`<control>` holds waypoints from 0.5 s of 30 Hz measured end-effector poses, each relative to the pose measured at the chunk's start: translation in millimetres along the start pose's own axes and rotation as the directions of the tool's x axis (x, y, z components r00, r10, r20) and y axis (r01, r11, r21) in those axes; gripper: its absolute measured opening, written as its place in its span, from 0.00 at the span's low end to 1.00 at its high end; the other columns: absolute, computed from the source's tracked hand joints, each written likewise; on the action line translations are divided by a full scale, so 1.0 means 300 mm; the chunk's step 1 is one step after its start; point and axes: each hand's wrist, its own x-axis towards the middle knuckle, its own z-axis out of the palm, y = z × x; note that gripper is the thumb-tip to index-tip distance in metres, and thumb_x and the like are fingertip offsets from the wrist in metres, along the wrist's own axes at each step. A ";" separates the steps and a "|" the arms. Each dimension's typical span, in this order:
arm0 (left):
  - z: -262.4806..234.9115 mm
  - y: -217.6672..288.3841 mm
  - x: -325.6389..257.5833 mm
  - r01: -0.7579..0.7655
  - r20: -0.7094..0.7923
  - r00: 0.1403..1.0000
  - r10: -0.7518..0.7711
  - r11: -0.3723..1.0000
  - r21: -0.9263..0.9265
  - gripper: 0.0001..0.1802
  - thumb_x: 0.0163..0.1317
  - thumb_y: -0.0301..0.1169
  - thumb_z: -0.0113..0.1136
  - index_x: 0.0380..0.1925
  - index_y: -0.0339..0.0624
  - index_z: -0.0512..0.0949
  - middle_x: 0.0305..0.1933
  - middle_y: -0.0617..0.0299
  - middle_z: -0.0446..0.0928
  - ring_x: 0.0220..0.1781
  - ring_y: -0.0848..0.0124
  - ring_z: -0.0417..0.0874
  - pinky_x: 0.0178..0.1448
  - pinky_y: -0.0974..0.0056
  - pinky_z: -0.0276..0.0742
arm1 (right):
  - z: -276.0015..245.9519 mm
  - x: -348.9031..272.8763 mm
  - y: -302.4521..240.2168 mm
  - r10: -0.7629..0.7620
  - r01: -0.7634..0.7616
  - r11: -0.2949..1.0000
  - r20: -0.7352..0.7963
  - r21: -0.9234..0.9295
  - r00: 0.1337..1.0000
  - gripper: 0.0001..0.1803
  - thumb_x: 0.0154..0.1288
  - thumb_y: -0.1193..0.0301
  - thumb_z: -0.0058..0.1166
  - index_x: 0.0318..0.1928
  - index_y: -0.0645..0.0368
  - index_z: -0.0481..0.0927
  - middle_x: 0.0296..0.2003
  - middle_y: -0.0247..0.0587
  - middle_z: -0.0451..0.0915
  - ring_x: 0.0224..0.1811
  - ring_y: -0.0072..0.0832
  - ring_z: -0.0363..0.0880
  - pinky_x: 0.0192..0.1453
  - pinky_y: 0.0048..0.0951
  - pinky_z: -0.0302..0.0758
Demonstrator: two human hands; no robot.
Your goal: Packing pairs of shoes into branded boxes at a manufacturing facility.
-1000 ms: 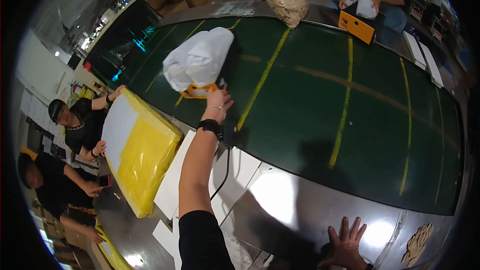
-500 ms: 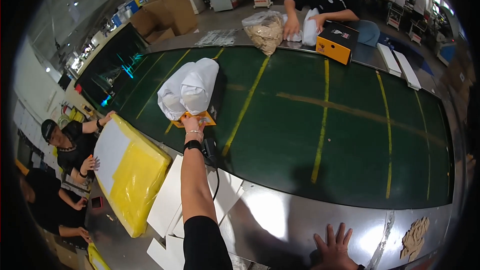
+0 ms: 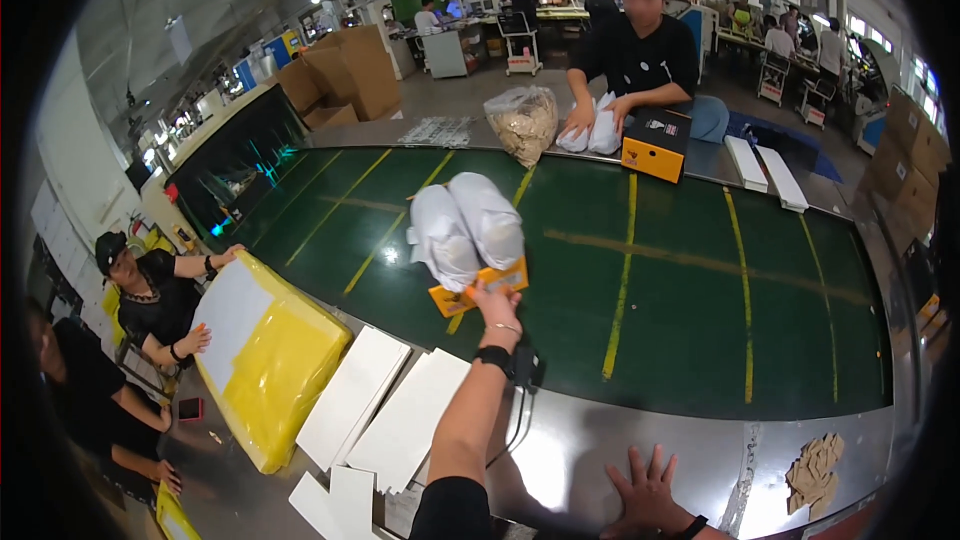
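Note:
My left hand (image 3: 494, 306) reaches out over the green conveyor belt and grips the near edge of an orange cardboard box (image 3: 452, 300). Two white-wrapped bundles (image 3: 470, 228) lie side by side on the box, covering most of it; what they wrap is hidden. My right hand (image 3: 645, 490) rests flat on the metal table edge (image 3: 560, 420), fingers spread, holding nothing.
White cardboard sheets (image 3: 400, 420) and a large yellow plastic-wrapped pack (image 3: 275, 360), touched by a co-worker, lie at left. Brown paper scraps (image 3: 812, 475) sit at right. Across the belt, another person handles white bundles (image 3: 603, 130) beside an orange-and-black box (image 3: 655, 147).
My left hand has moved right along with the orange box and its white bundles. My right hand stays flat on the table edge. The whole view has tilted upward.

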 end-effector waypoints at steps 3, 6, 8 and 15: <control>0.041 -0.042 -0.213 0.051 0.101 0.994 -0.044 0.997 -0.065 0.28 0.64 0.21 0.44 0.62 0.57 0.57 0.55 0.57 0.67 0.41 0.66 0.75 0.39 0.59 0.78 | 0.217 0.069 0.127 -0.180 0.165 0.983 -0.246 -0.080 0.952 0.72 0.23 0.20 0.61 0.70 0.49 0.67 0.73 0.74 0.41 0.69 0.89 0.24 0.58 0.92 0.32; 0.021 -0.032 -0.407 0.111 0.245 0.966 -0.082 0.988 -0.107 0.18 0.72 0.29 0.42 0.60 0.56 0.58 0.51 0.59 0.68 0.40 0.68 0.75 0.42 0.55 0.77 | 0.223 0.074 0.132 -0.202 0.151 0.968 -0.265 -0.200 0.943 0.72 0.28 0.20 0.58 0.74 0.48 0.61 0.73 0.73 0.42 0.70 0.88 0.31 0.58 0.92 0.35; -0.038 -0.040 -0.528 0.153 0.329 0.939 -0.105 0.980 -0.123 0.18 0.76 0.38 0.41 0.63 0.58 0.57 0.54 0.61 0.67 0.43 0.68 0.74 0.47 0.56 0.76 | 0.143 0.075 0.089 -0.153 0.119 0.970 -0.154 -0.211 0.976 0.73 0.29 0.21 0.60 0.76 0.46 0.54 0.74 0.72 0.41 0.71 0.85 0.32 0.60 0.89 0.39; -0.339 0.095 -1.083 0.461 0.671 0.648 -0.360 0.887 0.031 0.39 0.65 0.13 0.48 0.69 0.61 0.50 0.71 0.63 0.57 0.47 0.69 0.73 0.57 0.56 0.76 | 0.126 0.022 0.247 0.067 0.292 0.147 -0.304 0.945 0.950 0.59 0.63 0.35 0.52 0.77 0.37 0.24 0.78 0.53 0.26 0.80 0.58 0.27 0.75 0.66 0.45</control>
